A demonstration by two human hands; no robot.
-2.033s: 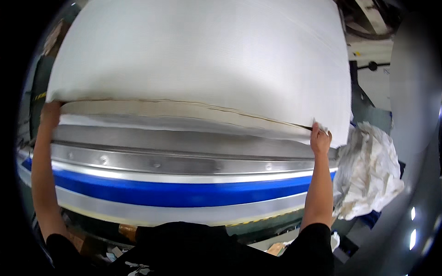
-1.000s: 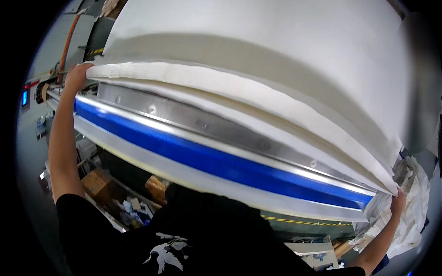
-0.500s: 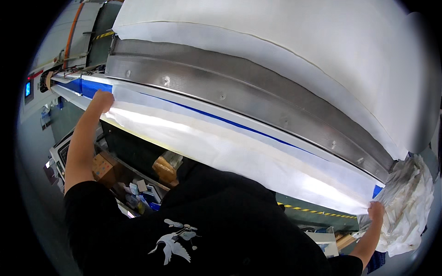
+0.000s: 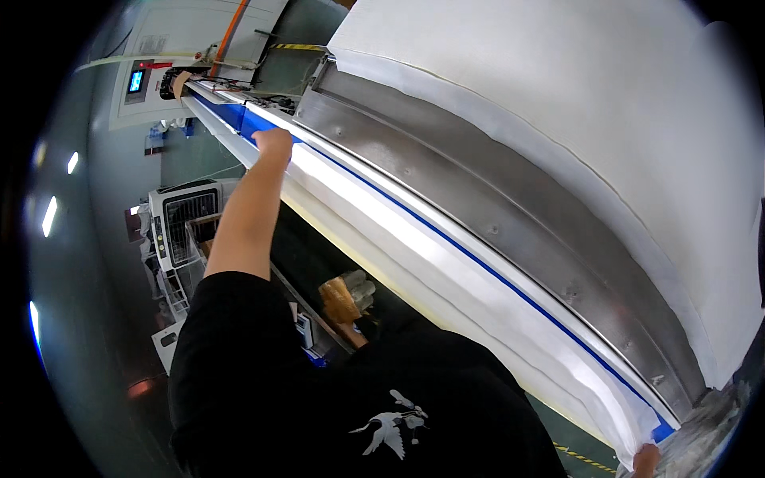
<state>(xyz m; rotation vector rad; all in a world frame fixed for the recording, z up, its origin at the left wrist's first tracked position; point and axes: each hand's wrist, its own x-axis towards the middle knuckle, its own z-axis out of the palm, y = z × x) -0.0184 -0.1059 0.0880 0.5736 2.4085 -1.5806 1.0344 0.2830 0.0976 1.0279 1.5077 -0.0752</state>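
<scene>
Running along the blue strip (image 4: 256,123), the cloth (image 4: 454,259) lies lengthwise between the two hands. At its upper-left end sits the left hand (image 4: 273,143), its fingers bent; whether they pinch I cannot tell from this angle. The right hand (image 4: 646,460), partly cut by the lower edge, has its fingers pinching the opposite end, near a crumpled heap (image 4: 705,434). Beyond the strip lie a metal plate (image 4: 478,191) and a white sheet (image 4: 590,88).
</scene>
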